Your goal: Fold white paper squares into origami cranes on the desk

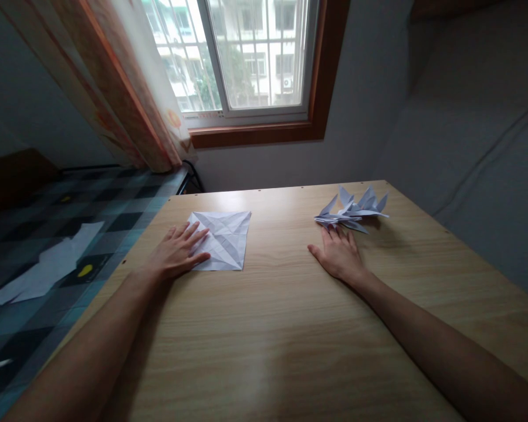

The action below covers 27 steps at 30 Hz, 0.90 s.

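"Where's the creased sheet?"

"Flat on the worktop, towards its left side, well apart from the folded paper pieces on the right."

"And the hands?"

"The left hand is spread palm down over the sheet's left part, gripping nothing. The right hand is loose too, thumb out, fingers at the near edge of the folded pieces (whether the tips press on them, I can't tell)."

"How would the sheet handle?"

"Very light, I'd guess, limp along its creases and easily torn or crumpled. It may slide if nudged. I'd take it by its free right edge or a near corner, pinching softly."

"The folded pieces?"

"Light as well, but their thin points look easy to bend; better held at the thicker layers."
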Each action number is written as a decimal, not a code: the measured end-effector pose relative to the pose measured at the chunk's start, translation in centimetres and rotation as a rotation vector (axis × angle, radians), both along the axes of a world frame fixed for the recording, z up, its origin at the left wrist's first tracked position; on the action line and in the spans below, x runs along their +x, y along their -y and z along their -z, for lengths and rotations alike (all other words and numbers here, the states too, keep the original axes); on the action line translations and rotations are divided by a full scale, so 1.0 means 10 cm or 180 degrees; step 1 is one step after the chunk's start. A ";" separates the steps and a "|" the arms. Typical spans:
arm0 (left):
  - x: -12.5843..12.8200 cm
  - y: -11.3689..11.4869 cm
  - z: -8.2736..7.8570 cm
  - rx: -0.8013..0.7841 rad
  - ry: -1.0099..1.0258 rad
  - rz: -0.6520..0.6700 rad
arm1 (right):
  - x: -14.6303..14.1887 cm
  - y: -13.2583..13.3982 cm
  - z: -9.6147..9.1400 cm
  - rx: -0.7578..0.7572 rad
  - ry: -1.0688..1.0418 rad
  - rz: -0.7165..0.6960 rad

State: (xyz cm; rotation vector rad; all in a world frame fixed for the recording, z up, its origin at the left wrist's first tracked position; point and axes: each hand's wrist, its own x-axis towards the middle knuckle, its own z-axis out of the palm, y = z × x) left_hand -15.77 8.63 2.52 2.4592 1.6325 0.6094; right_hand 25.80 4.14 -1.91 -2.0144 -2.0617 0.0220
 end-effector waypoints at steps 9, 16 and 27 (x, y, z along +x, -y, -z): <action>1.49 0.53 0.10 0.0247 0.1151 0.0120 | -0.10 0.20 -0.06 0.0981 -0.0881 -0.1444; 2.05 0.80 0.21 -0.0801 0.2894 -0.0007 | -0.35 0.46 -0.08 0.1513 -0.1507 -0.2277; 2.01 0.82 0.22 -0.0913 0.2912 0.0190 | -0.32 0.40 -0.09 0.1643 -0.2424 -0.1387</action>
